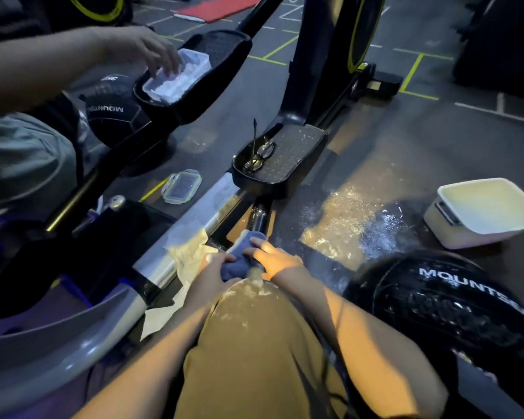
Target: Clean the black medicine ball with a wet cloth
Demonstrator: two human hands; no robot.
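Note:
A black medicine ball [442, 309] with white lettering lies on the floor at the lower right, beside my right knee, wet and glossy. Both my hands grip a dark blue cloth [239, 258] in front of my knee. My left hand [215, 267] holds its near side. My right hand [273, 257] holds its far side with fingers spread over it. Neither hand touches the ball.
A white tub [481, 210] stands at right beyond a wet floor patch [354, 225]. Glasses [259, 157] rest on a black pedal. Another person's hand [152, 51] reaches into a clear container [179, 77]; a second ball [112, 107] lies behind. A clear lid [182, 186] and yellow cloth [188, 255] lie left.

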